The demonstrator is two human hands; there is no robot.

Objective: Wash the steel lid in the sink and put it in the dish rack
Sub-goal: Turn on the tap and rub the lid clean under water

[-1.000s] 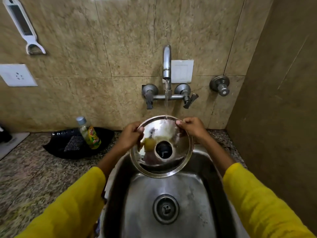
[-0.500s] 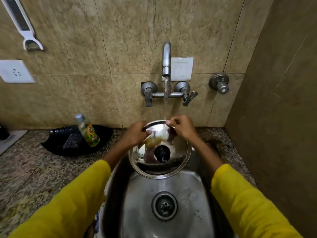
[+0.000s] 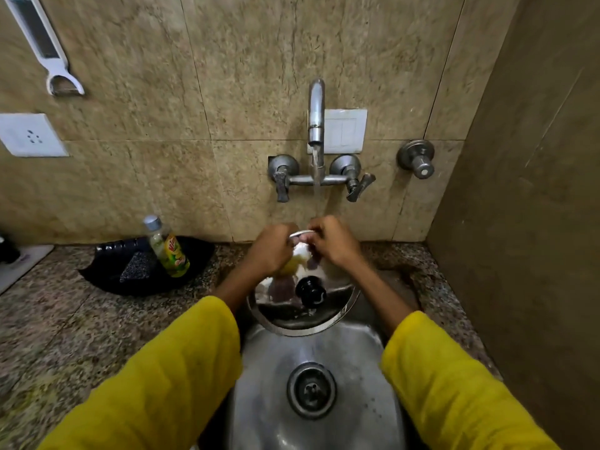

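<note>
The round steel lid point(image 3: 337, 311) with a black knob point(image 3: 310, 290) is held tilted over the back of the steel sink point(image 3: 350, 358). My left hand point(image 3: 274, 248) grips its far rim from the left. My right hand point(image 3: 336, 243) grips the same far rim from the right, close to the left one. Water runs from the wall tap point(image 3: 316, 115) onto the top edge between my hands. Both hands hide the lid's upper part. No dish rack is in view.
A black tray point(image 3: 107, 271) on the granite counter at the left holds a dish soap bottle point(image 3: 167, 248) and a scrub pad point(image 3: 138, 266). The drain point(image 3: 311, 389) lies in the sink's middle. A tiled side wall point(image 3: 526, 222) closes off the right.
My hands have slid together along the lid's far rim, from its sides to the top. The lid has tipped flatter and lower over the sink.
</note>
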